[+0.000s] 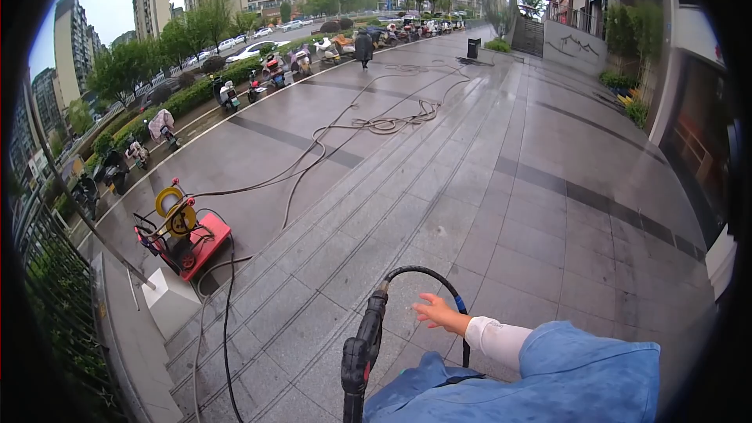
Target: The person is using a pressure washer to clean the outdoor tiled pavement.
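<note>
My right hand [437, 311], at the end of a white cuff and blue sleeve, reaches left with its fingers apart and nothing in them. Left of it, a black pressure-washer spray gun [363, 343] stands nearly upright in the picture. From the gun's top a black hose [424, 270] arches over and comes down past my right wrist, with blue tape round one stretch. Whether the hand touches the hose I cannot tell. My left hand is out of view, and the gun's lower end runs off the bottom edge.
A red cart with yellow hose reels [202, 247] stands at left by a white post base [170, 299]. Hoses [388, 123] lie coiled and trailing over wet paving with shallow steps. Farther off are a person in a dark raincoat [364, 47], parked scooters [273, 70] and a black bin [473, 48].
</note>
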A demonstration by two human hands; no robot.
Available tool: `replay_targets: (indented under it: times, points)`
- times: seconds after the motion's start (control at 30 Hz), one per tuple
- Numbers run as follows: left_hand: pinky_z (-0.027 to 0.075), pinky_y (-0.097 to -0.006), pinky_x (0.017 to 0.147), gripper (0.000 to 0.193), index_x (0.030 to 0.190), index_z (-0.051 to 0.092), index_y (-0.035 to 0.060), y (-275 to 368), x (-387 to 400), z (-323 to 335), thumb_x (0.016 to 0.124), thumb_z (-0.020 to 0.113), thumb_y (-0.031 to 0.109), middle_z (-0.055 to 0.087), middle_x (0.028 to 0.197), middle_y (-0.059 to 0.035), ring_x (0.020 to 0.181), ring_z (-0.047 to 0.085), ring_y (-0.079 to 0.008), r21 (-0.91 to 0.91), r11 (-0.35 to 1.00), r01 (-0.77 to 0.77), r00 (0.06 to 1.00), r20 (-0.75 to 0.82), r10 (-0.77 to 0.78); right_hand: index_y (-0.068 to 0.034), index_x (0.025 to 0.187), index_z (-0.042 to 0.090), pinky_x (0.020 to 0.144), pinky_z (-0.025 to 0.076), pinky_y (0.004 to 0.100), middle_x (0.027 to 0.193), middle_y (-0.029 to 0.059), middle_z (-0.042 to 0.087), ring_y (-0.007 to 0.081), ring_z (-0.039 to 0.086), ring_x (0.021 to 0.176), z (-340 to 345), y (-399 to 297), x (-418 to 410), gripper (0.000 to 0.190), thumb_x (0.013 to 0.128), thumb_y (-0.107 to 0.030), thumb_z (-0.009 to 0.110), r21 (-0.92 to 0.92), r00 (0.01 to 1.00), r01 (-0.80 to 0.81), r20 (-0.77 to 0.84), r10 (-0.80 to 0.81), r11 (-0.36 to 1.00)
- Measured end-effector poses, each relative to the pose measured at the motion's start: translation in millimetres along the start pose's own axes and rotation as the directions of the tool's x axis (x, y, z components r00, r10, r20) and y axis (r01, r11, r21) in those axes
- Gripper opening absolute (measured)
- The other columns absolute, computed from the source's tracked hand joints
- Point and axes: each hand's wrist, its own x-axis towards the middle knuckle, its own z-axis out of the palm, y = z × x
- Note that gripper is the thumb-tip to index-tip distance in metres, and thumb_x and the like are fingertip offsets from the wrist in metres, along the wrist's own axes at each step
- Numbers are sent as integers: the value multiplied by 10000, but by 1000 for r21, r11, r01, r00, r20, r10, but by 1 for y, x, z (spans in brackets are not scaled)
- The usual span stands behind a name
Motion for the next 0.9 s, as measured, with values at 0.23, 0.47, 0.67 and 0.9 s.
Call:
replay_targets:
  times: [0.23,0.47,0.67,0.9]
  points:
    - [474,-413,816,568,1098,615,166,15,-9,-12,603,781,392,662,983,-116,956,621,-290,-61,998,-33,999,36,36,-32,1237,417,729,516,426,1095,179,596,265,649,891,-60,90,26,524,866,-349,609,166,949,-315,36,314,934]
    - [475,-395,798,529,1052,616,128,-45,12,13,603,786,349,658,930,-122,908,625,-284,-255,957,-138,990,-54,128,-79,1221,502,723,510,500,1098,159,589,279,630,934,-138,242,5,499,786,-226,700,93,749,-609,-259,610,787]
    - [481,-391,775,533,1049,604,100,-83,27,10,597,797,304,654,899,-115,873,627,-277,-5,988,-153,987,-38,153,-123,1335,445,815,465,541,1307,182,466,309,450,1214,-98,248,-21,744,681,-252,775,-185,852,-523,-71,519,832]
    - [484,-406,745,550,1040,594,81,-37,4,-15,577,799,296,648,863,-126,824,622,-288,-36,982,-184,983,-38,182,-7,1288,461,919,450,404,1182,251,547,395,563,1039,-79,321,7,904,555,-379,836,-13,820,-520,-286,495,854]
